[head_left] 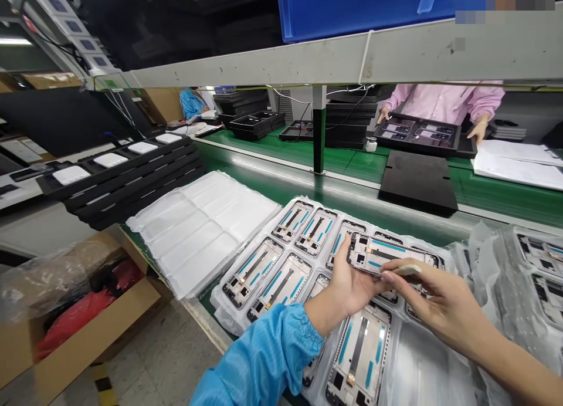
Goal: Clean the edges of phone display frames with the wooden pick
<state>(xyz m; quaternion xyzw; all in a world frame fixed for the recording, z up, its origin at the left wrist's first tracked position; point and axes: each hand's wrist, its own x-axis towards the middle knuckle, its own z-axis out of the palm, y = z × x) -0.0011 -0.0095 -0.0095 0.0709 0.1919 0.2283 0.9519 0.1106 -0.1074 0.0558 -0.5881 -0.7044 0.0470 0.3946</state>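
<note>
My left hand (352, 286), in a blue sleeve, holds a phone frame part (387, 253) lengthwise above a clear tray. My right hand (433, 297) pinches a small pale tool or strip (407, 270) against the lower edge of that part. Under both hands lies the clear plastic tray (233, 321) filled with several similar phone frames (253, 271) with blue strips.
A stack of white foam sheets (206, 224) lies to the left, with black trays (127, 183) behind it. A cardboard box (83, 330) stands on the floor at left. Across the green conveyor (352, 159), a person in pink (444, 101) handles a black tray (417, 133). More clear trays (536, 277) sit at right.
</note>
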